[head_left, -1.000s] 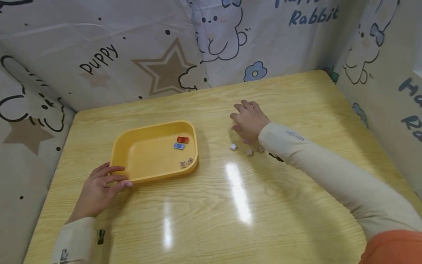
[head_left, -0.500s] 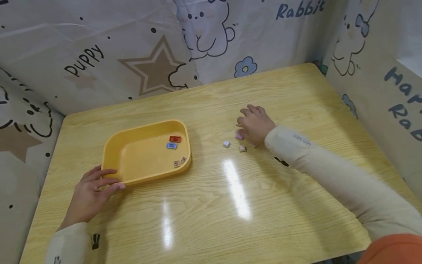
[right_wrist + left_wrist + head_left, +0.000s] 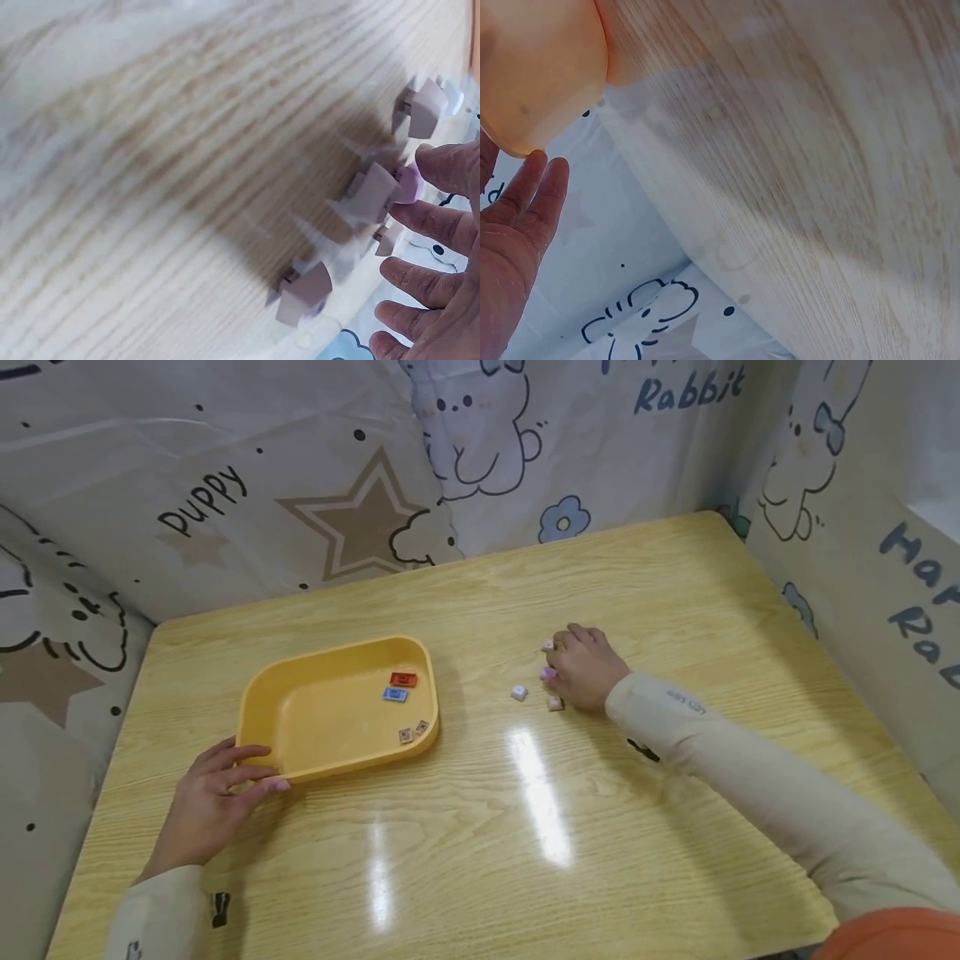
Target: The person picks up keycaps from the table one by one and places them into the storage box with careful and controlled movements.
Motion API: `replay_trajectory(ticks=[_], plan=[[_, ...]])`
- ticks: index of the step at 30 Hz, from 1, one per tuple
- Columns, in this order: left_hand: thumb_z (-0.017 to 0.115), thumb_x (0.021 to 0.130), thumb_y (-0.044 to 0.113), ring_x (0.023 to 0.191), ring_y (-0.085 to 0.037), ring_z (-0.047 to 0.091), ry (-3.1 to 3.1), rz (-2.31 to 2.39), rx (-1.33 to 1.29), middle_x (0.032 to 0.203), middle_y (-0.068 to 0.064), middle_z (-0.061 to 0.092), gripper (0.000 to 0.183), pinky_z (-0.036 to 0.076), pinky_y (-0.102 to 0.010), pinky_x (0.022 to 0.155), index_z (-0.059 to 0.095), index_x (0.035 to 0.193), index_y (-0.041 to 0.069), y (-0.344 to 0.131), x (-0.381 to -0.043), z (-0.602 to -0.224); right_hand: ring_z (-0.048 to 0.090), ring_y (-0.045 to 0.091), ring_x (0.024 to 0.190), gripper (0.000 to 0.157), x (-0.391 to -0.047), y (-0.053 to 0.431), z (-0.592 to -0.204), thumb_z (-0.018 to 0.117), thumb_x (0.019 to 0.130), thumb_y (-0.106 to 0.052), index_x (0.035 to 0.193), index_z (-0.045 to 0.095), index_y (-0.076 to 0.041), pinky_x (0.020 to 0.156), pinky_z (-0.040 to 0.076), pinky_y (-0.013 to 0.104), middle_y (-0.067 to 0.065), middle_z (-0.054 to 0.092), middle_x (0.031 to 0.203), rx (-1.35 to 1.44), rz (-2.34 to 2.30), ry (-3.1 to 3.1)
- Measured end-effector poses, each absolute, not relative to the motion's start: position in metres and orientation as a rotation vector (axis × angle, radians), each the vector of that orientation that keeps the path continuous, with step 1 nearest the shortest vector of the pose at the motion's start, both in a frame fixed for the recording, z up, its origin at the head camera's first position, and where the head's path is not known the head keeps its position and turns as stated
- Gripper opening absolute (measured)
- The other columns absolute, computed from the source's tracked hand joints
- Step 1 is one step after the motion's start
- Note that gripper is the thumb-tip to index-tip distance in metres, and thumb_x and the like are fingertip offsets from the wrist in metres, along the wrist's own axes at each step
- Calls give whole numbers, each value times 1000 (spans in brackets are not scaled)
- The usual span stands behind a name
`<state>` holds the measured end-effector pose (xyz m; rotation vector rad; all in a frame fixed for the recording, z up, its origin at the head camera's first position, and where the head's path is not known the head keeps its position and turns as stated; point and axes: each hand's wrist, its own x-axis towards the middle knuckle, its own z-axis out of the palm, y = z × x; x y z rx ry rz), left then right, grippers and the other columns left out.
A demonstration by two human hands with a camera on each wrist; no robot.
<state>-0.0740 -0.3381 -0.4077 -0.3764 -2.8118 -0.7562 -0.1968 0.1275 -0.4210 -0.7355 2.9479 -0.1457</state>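
Observation:
My left hand [image 3: 206,806] grips the near left corner of a yellow tray [image 3: 341,767], fingers over its rim and thumb along the outside. My right hand [image 3: 588,668] hovers low over several small keycaps. In the right wrist view, its thumb and index finger spread beside a purple keycap [image 3: 409,184], and a pale pink keycap [image 3: 375,193] lies close to it. Another pale keycap [image 3: 304,292] stands apart on the table. In the head view, a white keycap [image 3: 519,692] and a beige one [image 3: 555,702] sit left of the hand. The palm hides whatever is beneath it.
Inside the tray, near its right end, lie a red piece [image 3: 403,679], a blue piece [image 3: 395,694] and two small beige pieces [image 3: 407,736]. Printed cloth walls [image 3: 360,510] enclose the back and sides of the wooden table [image 3: 465,835].
My right hand has come down and nearer over the keycaps, and its fingers have drawn in toward the purple one. My left hand stays on the tray corner. The head view has shifted slightly.

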Motion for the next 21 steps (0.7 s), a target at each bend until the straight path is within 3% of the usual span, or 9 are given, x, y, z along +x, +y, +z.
replay_trajectory(ticks=[17,21], plan=[[81,73,20,121,-51,45,-2850,-762,-331,111,-21,66,19,36,-68,98,75,81,4,-339,-73,-405,37,44,137,32,-198,123,-415,53,98,-30,119,66,-9,115,31,58,22,49,140,-742,-146,2975],[81,73,20,119,-52,47,-2841,-746,-357,109,-22,67,20,38,-67,96,75,80,3,-339,-74,-405,37,45,137,28,-201,119,-410,55,97,-27,114,67,-8,115,31,59,23,48,140,-771,-146,2970]])
